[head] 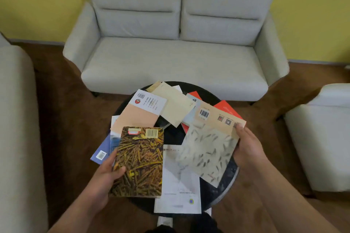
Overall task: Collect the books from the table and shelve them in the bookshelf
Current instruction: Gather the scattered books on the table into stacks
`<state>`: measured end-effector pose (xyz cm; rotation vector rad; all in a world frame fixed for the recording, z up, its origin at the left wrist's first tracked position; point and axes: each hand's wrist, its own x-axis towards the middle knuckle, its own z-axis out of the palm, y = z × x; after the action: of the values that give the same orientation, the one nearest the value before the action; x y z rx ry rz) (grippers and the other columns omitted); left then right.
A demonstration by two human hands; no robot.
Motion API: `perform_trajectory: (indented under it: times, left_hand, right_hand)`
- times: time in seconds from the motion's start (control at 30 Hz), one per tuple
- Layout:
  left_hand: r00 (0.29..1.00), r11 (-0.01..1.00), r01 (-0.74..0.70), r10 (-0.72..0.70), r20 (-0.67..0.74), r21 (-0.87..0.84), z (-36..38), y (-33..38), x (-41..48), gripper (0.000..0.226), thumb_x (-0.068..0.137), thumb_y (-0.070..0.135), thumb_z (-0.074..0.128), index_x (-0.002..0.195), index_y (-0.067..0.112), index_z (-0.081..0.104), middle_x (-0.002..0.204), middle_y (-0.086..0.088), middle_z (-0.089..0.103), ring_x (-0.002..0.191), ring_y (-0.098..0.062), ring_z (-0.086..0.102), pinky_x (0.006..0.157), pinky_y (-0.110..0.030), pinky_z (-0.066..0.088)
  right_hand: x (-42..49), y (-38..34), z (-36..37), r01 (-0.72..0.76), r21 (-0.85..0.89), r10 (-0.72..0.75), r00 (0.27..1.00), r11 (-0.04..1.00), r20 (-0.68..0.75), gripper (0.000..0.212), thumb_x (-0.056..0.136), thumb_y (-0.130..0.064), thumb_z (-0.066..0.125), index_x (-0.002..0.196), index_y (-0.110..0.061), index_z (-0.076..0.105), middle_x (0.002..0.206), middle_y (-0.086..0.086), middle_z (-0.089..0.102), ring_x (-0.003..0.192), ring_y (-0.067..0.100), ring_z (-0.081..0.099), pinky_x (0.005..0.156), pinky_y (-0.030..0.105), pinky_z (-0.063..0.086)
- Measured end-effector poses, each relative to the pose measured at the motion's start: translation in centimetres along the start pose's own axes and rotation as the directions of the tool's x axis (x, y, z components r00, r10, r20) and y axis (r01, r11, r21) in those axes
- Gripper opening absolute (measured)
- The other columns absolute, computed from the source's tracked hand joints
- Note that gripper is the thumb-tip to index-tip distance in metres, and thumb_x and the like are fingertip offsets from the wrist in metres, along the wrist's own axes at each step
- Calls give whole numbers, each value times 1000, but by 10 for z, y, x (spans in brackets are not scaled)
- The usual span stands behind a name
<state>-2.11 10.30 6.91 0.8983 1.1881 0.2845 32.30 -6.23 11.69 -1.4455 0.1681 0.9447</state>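
Observation:
My left hand [106,178] grips a book with a yellow-brown patterned cover [141,162] by its left edge, above the round black table [230,174]. My right hand [248,149] holds a pale book with a fish pattern and a tan strip [208,149] by its right edge. Several more books lie scattered on the table: a white one [180,193] at the front, a peach-and-white one [140,111], a cream one [174,104], a red one [227,108] and a blue one [102,151] at the left. No bookshelf is in view.
A light grey two-seat sofa [176,47] stands behind the table against a yellow wall. Another sofa [17,119] is at the left and a white armchair [322,138] at the right. Brown floor surrounds the table.

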Motion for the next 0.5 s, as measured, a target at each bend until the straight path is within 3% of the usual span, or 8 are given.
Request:
perform_trajectory:
  times: [0.13,0.23,0.33,0.43,0.5]
  left_hand:
    - [990,992,75,-87,115,98,30,-14,-7,63,97,-2,49,140,43,41,119,4,61,106,-21,60,92,-47,50]
    - [975,974,79,-120,185,213,43,-28,2,66,95,1,54,147,36,35,133,1,56,119,-25,55,102,-50,45]
    - [976,929,86,-151,158,359,59,-51,6,64,92,8,61,147,28,35,131,-1,56,119,-26,56,103,-52,46]
    - [998,820,2,-42,57,572,72,-75,7,61,93,13,60,148,21,36,138,-6,53,127,-27,51,108,-45,43]
    - [999,730,-45,33,31,682,74,-82,7,52,91,21,61,141,19,45,132,-3,58,124,-24,53,103,-39,45]
  right_hand:
    - [-24,12,-32,19,-102,-25,998,995,-53,39,106,-39,46,123,-9,63,114,16,75,105,38,72,97,59,52]
    - [-30,22,-50,-1,-98,-8,996,995,-93,44,103,-44,49,124,-8,62,113,18,75,103,42,72,99,63,50]
    - [-32,32,-58,-48,-77,37,990,996,-134,46,102,-46,51,124,-8,62,113,21,75,104,44,71,100,66,48]
    - [-34,38,-56,-84,-89,72,988,992,-135,41,104,-42,48,120,-6,63,109,23,75,102,44,72,99,64,49]
    - [-34,41,-50,-95,-110,78,985,989,-152,37,105,-39,48,112,-8,65,103,22,77,98,42,73,97,61,52]
